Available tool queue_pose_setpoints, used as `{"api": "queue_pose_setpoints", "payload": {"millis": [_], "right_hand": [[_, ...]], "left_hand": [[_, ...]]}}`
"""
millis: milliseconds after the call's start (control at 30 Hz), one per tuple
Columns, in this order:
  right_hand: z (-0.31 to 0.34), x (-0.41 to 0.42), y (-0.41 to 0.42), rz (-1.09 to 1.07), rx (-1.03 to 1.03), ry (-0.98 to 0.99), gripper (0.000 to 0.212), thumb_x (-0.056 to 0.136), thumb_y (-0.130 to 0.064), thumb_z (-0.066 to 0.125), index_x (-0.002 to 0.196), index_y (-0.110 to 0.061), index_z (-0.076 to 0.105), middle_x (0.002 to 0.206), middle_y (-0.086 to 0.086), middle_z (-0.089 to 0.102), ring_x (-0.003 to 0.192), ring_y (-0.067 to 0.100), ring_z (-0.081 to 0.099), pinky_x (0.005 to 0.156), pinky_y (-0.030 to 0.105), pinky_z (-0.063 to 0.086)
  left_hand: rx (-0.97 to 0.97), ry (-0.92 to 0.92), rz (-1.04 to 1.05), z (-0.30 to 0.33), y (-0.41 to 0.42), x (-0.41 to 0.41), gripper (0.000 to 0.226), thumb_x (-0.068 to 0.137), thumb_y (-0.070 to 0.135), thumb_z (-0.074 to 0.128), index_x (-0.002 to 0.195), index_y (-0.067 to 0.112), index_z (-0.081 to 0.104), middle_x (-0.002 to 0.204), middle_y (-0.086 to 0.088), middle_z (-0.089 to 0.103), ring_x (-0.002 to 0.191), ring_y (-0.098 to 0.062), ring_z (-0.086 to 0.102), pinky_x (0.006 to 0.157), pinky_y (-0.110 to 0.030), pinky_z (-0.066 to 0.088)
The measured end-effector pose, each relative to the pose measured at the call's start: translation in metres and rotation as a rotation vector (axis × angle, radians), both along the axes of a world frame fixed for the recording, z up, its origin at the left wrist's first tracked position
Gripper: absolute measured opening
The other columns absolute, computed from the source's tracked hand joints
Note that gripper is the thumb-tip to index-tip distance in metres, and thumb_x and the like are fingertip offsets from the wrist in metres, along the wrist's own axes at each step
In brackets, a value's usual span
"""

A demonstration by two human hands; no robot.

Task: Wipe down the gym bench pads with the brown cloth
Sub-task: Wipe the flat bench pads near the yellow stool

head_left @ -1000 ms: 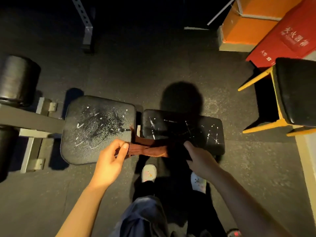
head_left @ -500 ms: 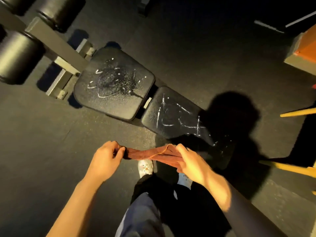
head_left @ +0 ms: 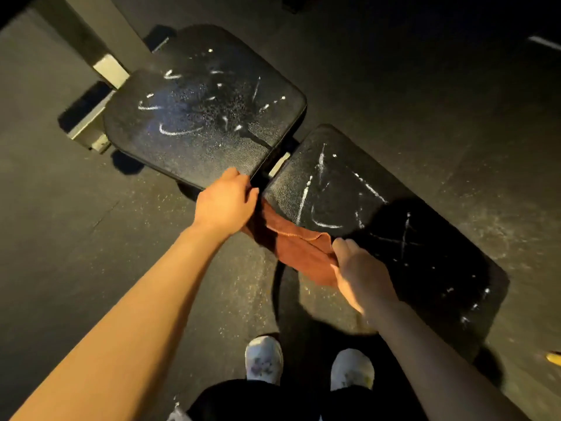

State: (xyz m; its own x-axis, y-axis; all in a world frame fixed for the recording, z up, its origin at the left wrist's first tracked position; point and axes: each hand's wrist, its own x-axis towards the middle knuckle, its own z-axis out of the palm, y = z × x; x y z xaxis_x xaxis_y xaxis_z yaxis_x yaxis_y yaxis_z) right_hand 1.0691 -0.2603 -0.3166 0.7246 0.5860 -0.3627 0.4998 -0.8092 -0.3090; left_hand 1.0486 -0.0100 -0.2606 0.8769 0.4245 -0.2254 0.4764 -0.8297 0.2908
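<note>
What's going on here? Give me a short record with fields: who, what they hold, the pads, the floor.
who: a person standing over a gym bench, seen from a head camera
left hand: grips one end of the brown cloth, near the gap between the pads
right hand: grips the other end of the cloth
seat pad: black, streaked with white marks and droplets
back pad: black, white streaks, partly in shadow
wiping: not yet done on either pad
floor: dark, speckled
shoes: light-coloured, beside the bench
</note>
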Motion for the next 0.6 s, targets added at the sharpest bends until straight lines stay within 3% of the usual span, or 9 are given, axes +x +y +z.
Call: {"api": "queue_pose_setpoints", "payload": {"millis": [100,200,233,333,400,467,533,600], "right_hand": [[-0.055,0.013,0.007,0.077,0.081,-0.196,0.025,0.082,-0.022,0.055,0.104,-0.009,0.054,0.081,0.011,0.06,0.063,0.033,0.064,0.047,0.034,0.046],[-0.089,0.026,0.008,0.091,0.076,-0.288,0.038,0.081,-0.033,0.067,0.11,-0.011,0.06,0.094,0.01,0.061,0.076,0.033,0.063,0.061,0.038,0.05],[-0.098,0.027,0.008,0.172,0.111,-0.383,0.036,0.077,-0.036,0.069,0.105,-0.013,0.061,0.091,0.008,0.059,0.073,0.032,0.061,0.059,0.038,0.049],[-0.121,0.02,0.008,0.433,0.268,-0.576,0.023,0.081,-0.036,0.049,0.085,-0.016,0.06,0.08,0.003,0.055,0.064,0.025,0.052,0.052,0.034,0.043],[-0.134,0.023,0.009,0.495,0.376,-0.644,0.022,0.087,-0.033,0.048,0.079,-0.016,0.058,0.075,0.002,0.052,0.06,0.023,0.048,0.051,0.034,0.038],[-0.146,0.025,0.009,0.498,0.433,-0.767,0.017,0.089,-0.026,0.058,0.076,-0.015,0.055,0.071,0.002,0.049,0.057,0.023,0.044,0.05,0.034,0.033],[-0.156,0.025,0.009,0.459,0.507,-0.898,0.016,0.081,-0.015,0.071,0.083,-0.012,0.055,0.077,0.005,0.052,0.062,0.026,0.044,0.054,0.037,0.034],[-0.162,0.018,0.014,0.481,0.58,-0.957,0.025,0.081,-0.006,0.065,0.104,-0.009,0.056,0.105,0.011,0.055,0.086,0.03,0.053,0.071,0.04,0.04]], "left_hand": [[0.06,-0.075,0.133,-0.061,-0.016,0.014,0.031,0.104,0.034,0.045,0.108,0.005,0.057,0.115,-0.018,0.06,0.108,-0.04,0.057,0.079,-0.043,0.041],[0.038,-0.323,0.197,-0.111,-0.026,0.015,0.027,0.104,0.031,0.046,0.101,0.007,0.058,0.106,-0.017,0.064,0.101,-0.039,0.058,0.077,-0.044,0.04],[0.049,-0.421,0.197,-0.124,-0.027,0.014,0.026,0.103,0.031,0.048,0.097,0.007,0.058,0.101,-0.016,0.063,0.097,-0.038,0.058,0.076,-0.043,0.04],[0.135,-0.663,0.122,-0.147,-0.024,0.001,0.028,0.1,0.033,0.048,0.088,0.009,0.055,0.09,-0.011,0.058,0.082,-0.028,0.053,0.067,-0.035,0.033],[0.308,-0.781,-0.013,-0.16,-0.014,-0.005,0.029,0.1,0.03,0.05,0.087,0.006,0.057,0.087,-0.013,0.058,0.076,-0.027,0.052,0.063,-0.035,0.036],[0.554,-0.813,-0.118,-0.173,0.004,-0.008,0.028,0.101,0.027,0.053,0.087,0.004,0.061,0.086,-0.016,0.061,0.07,-0.035,0.056,0.057,-0.041,0.042],[0.581,-0.838,-0.069,-0.179,0.016,-0.004,0.028,0.099,0.031,0.055,0.091,0.005,0.064,0.087,-0.015,0.064,0.069,-0.036,0.06,0.055,-0.041,0.045],[0.436,-0.838,0.038,-0.183,0.014,-0.001,0.026,0.097,0.033,0.058,0.1,0.008,0.064,0.089,-0.011,0.066,0.075,-0.036,0.063,0.059,-0.044,0.049]]}}
